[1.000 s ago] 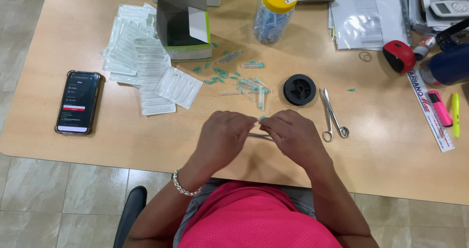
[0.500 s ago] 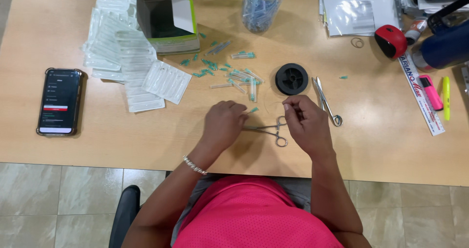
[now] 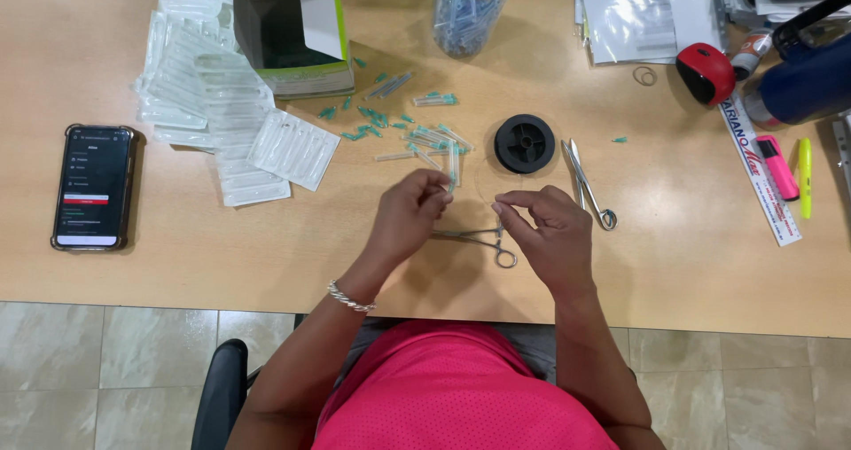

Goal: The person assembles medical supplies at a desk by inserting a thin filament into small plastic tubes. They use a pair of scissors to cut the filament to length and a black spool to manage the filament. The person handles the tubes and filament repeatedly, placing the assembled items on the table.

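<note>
Centrally, left hand [image 3: 409, 215], right hand [image 3: 550, 233], forceps [image 3: 483, 237] between

Shiny metal forceps [image 3: 483, 237] lie on a smooth, matt wooden table [image 3: 674, 264].

Black spool [image 3: 525, 143], teal-capped needles [image 3: 417, 129]

Light wooden table [image 3: 700, 264] with a rounded front edge, seen from above under even, soft light. Below the table's near edge lies a floor of pale grey-beige tiles [image 3: 115, 370] with thin grout lines. A black chair part [image 3: 220, 397] shows over the floor, just below the table's edge.
</note>
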